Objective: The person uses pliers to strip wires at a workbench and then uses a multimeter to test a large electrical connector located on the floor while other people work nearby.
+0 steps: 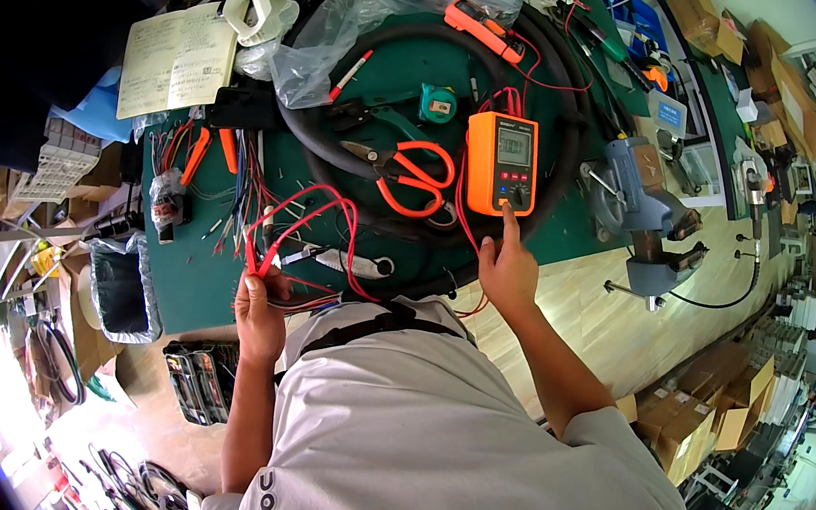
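Observation:
My left hand [261,317] is closed around red test leads [354,239] at the table's near edge, close to a bundle of thin coloured wires [253,182]. The leads' tips are too small to make out. My right hand [510,270] holds nothing; its index finger is stretched out and touches the lower front of an orange handheld meter [501,165], by its buttons. The meter's grey screen is lit, and red leads run from its top. Left of it lie scissors with orange handles [417,177] and a teal tape measure [437,104].
A thick black cable [572,123] is coiled on the green table [189,275]. Behind it lie a red multimeter [484,30] and clear plastic bags. An open notebook [178,63] is at the far left. A bench vise [636,195] stands right; a lined bin [126,285] sits left.

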### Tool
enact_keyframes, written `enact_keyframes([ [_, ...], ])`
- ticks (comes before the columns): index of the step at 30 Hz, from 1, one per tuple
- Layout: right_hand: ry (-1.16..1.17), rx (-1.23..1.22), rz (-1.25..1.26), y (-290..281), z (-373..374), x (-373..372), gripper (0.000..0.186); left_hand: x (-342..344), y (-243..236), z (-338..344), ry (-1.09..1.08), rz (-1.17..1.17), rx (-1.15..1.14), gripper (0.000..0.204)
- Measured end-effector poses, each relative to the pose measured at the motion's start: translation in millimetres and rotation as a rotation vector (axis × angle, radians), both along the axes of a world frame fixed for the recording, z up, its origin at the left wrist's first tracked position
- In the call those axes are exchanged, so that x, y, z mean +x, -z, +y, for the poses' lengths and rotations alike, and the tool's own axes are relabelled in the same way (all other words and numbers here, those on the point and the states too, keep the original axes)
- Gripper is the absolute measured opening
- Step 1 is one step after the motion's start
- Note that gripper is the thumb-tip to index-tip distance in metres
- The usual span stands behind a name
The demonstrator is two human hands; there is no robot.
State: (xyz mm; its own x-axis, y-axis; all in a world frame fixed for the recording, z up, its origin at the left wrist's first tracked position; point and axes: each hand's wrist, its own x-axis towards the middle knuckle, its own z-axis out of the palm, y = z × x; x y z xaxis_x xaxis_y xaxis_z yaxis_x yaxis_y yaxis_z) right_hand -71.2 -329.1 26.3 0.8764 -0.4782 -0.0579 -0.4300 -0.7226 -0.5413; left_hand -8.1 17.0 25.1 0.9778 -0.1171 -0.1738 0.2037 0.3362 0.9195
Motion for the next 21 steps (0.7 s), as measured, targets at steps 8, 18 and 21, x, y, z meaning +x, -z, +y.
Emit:
enact_keyframes([
  [8, -0.048, -0.082, 0.158, 10.8, -5.0, 5.9, 0.065, 2.3, -5.0, -3.9, -0.021, 0.015, -0.038, 0.035],
  [18, 0.151, -0.088, -0.138, 1.7, -9.6, 17.6, 0.086, 0.0, -2.4, -0.6, -0.012, 0.009, -0.08, 0.033],
  [21, 0.136, -0.212, -0.24, 13.5, -31.4, 40.1, 0.097, 0.3, -4.1, -2.8, -0.024, 0.021, -0.071, 0.034],
])
